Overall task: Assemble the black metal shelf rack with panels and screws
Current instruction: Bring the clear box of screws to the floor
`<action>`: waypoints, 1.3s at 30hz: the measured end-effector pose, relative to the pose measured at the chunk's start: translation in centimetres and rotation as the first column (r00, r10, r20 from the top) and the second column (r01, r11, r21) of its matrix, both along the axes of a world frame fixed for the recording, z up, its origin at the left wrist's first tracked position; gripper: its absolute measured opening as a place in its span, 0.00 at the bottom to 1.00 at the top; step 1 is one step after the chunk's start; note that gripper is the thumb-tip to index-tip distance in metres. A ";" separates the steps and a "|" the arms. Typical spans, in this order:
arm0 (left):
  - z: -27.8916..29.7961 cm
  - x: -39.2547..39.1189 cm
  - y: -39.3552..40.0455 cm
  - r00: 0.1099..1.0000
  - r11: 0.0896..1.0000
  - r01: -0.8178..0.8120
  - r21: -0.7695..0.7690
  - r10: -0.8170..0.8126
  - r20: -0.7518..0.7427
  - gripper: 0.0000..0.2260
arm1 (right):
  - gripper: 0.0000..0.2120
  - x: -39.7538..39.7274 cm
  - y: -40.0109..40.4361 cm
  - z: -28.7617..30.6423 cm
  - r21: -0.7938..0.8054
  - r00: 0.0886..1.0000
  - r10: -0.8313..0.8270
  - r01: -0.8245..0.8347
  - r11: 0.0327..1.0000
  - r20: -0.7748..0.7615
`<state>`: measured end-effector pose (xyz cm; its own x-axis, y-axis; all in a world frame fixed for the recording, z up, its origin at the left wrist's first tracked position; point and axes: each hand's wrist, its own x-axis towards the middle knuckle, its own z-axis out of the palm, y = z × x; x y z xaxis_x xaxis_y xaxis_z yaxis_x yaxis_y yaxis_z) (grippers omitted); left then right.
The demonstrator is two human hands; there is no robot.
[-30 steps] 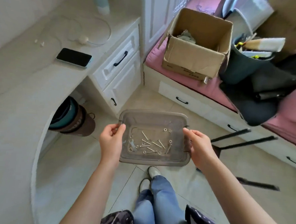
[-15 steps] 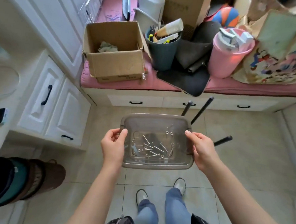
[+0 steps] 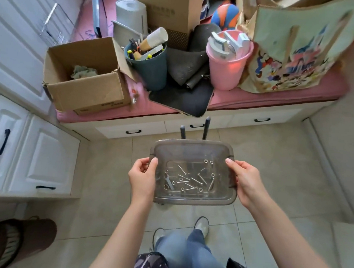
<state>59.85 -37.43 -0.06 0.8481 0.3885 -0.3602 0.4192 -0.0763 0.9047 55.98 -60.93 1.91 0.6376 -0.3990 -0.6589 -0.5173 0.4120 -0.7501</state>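
Lower centre of frame: person's legs, shoes on tile floor (image 3: pixel 99 191). Just above, clear plastic tray (image 3: pixel 191 199) held level, long axis left-right across body. Left hand (image 3: pixel 142 178) grips left rim, thumb over edge; right hand (image 3: pixel 244 183) grips right rim likewise. Both equally near. Screws (image 3: pixel 194 178), washers, small wrench (image 3: pixel 169 181) loose on tray bottom. Beyond tray's far edge, two black rack rods (image 3: pixel 206 128) stick up, rest hidden under tray. Rack parts lie straight ahead, below hands. Judgement: tray must go down first. Top of frame: pink bench (image 3: pixel 276 98), cluttered.
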 end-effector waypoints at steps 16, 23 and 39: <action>-0.4 7.2 -13.1 0.968 0.968 0.251 0.004 -0.251 -0.020 0.03 | 0.04 2.4 -11.7 -0.6 0.039 0.961 -0.277 0.277 0.960 -0.004; -0.9 7.9 -19.7 0.943 0.944 0.330 -0.026 -0.331 -0.029 0.03 | 0.05 2.1 -17.7 -1.4 -0.018 0.942 -0.333 0.333 0.943 -0.043; -9.0 0.8 -40.6 0.930 0.921 0.367 0.130 -0.360 -0.075 0.07 | 0.09 -1.5 -38.5 -10.6 -0.051 0.946 -0.265 0.260 0.964 -0.188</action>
